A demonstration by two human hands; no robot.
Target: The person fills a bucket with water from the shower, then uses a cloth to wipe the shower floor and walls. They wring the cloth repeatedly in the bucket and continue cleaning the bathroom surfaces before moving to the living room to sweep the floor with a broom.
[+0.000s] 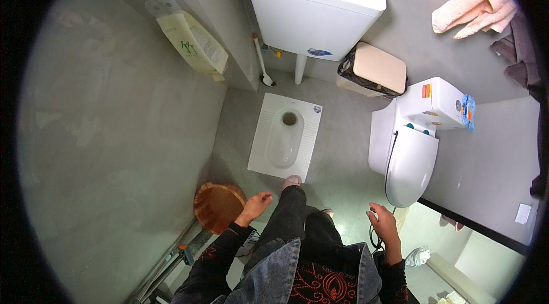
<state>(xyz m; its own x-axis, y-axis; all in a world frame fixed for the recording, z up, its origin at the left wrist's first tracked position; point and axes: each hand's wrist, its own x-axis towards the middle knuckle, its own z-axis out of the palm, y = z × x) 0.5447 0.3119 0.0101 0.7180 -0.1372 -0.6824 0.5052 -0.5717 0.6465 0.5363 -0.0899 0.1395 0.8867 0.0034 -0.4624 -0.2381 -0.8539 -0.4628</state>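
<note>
My left hand (257, 205) hangs beside my thigh with nothing in it, its fingers loosely curled. Just left of it stands a round brown wooden-looking bucket (218, 206) against the wall. My right hand (383, 221) is also bare, its fingers apart, near the front of a white toilet (410, 166) whose lid is down. Before my feet a white ceramic squat toilet pan (286, 136) is set in the grey floor. One foot in a pink slipper (293, 181) is at the pan's near edge. Above the pan a white cistern (315, 12) hangs on the wall.
A lidded beige bin (377, 68) with a black liner stands between cistern and toilet. A white toilet brush (262, 61) leans in the corner. A tissue pack (188, 40) hangs on the left wall, pink towels (476, 10) at the right. A blue wipes packet (468, 113) lies on the toilet tank.
</note>
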